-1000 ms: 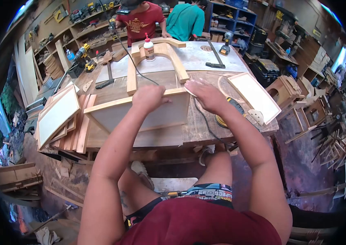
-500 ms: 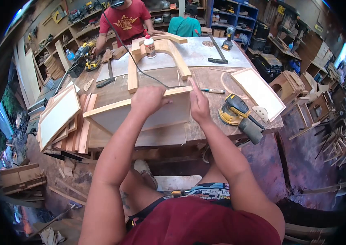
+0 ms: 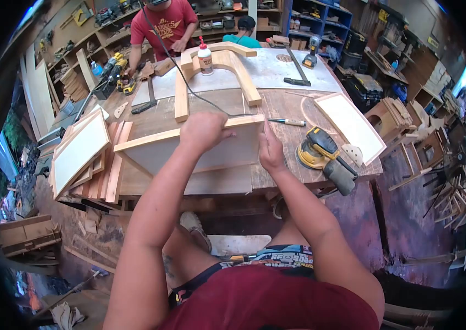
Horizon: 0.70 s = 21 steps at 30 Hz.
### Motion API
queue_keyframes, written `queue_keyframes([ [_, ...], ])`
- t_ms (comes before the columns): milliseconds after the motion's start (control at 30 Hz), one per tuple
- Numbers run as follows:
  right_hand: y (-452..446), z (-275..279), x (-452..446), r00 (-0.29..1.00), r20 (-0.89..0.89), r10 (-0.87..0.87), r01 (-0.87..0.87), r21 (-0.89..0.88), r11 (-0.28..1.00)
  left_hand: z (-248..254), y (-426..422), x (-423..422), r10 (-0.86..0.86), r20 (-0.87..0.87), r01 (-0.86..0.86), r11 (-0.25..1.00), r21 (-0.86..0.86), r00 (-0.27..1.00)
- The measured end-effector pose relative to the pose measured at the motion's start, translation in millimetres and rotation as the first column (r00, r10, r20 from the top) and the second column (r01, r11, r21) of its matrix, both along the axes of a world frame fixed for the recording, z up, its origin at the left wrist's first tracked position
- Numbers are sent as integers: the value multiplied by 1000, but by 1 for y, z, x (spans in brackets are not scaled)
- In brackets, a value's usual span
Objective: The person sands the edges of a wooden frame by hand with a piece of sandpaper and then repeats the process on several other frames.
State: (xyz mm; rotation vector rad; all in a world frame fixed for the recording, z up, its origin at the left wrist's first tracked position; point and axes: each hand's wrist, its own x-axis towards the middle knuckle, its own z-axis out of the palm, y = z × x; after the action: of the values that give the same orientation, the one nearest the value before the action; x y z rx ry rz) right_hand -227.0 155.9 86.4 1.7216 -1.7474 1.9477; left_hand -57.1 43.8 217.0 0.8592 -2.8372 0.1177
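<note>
A shallow wooden frame with a pale panel (image 3: pixel 219 161) stands tilted on its edge near the front of the workbench. My left hand (image 3: pixel 204 132) is closed over its upper rail, the thumb on the near side. At the frame's right end, my right hand (image 3: pixel 271 148) presses along the short side with its fingers together. Whatever lies under those fingers, if anything, is hidden. Just right of that hand are a pen-like tool with a light handle (image 3: pixel 291 122) and a yellow and black orbital sander (image 3: pixel 318 148). Beyond the frame lies a curved wooden piece (image 3: pixel 247 88).
A glue bottle (image 3: pixel 205 59), a bar clamp (image 3: pixel 297 71) and a drill (image 3: pixel 311 52) are farther back. Framed panels (image 3: pixel 81 157) are stacked left; another (image 3: pixel 351 129) lies right. A black cord (image 3: pixel 189 85) crosses the bench (image 3: pixel 277 181). Two people are behind it.
My right hand has slid slightly down along the frame's end; my left hand keeps its hold. The person in red has drawn one hand back toward the chest, and the person in green sits lower.
</note>
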Motion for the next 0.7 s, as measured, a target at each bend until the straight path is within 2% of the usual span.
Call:
queue_keyframes([
  [33, 3, -3, -1, 1000, -29, -6, 8, 47, 999, -1, 0, 1, -5, -7, 5, 1000, 1, 1000],
  [100, 0, 7, -4, 1000, 22, 16, -19, 103, 995, -2, -5, -1, -20, -19, 20, 1000, -8, 1000],
  [167, -7, 32, 3, 999, -41, 5, -9, -87, 996, -10, -3, 1, -26, -29, 26, 1000, -4, 999],
  [200, -10, 31, 3, 999, -53, -4, -1, -94, 996, -11, -4, 0, -39, -33, 39, 999, -7, 999],
  [300, -3, 11, 6, 999, 28, 22, -20, -63, 998, 2, -1, 3, -22, -47, 21, 999, -29, 999],
  [333, -5, -16, -2, 1000, 29, -8, 8, 30, 1000, 3, 2, 4, -16, -39, 16, 1000, -3, 999],
  [433, -5, 14, -4, 999, -37, 26, -27, -20, 999, 2, -6, 0, -10, -43, 10, 1000, 4, 999],
  [467, -7, 27, -6, 994, -110, 22, -29, -58, 998, -3, -7, -1, -27, -32, 28, 999, 17, 999],
  [600, -10, 24, -3, 981, -192, -39, 21, -96, 995, 1, -5, 1, -25, -31, 24, 999, -22, 999],
  [667, 1, 5, 4, 993, 108, 41, -48, 69, 996, -1, -4, 1, 7, -20, -6, 999, 38, 1000],
  [700, -1, 6, 3, 994, 101, 38, -45, 69, 997, -4, -6, 1, 5, -27, -4, 999, 38, 1000],
])
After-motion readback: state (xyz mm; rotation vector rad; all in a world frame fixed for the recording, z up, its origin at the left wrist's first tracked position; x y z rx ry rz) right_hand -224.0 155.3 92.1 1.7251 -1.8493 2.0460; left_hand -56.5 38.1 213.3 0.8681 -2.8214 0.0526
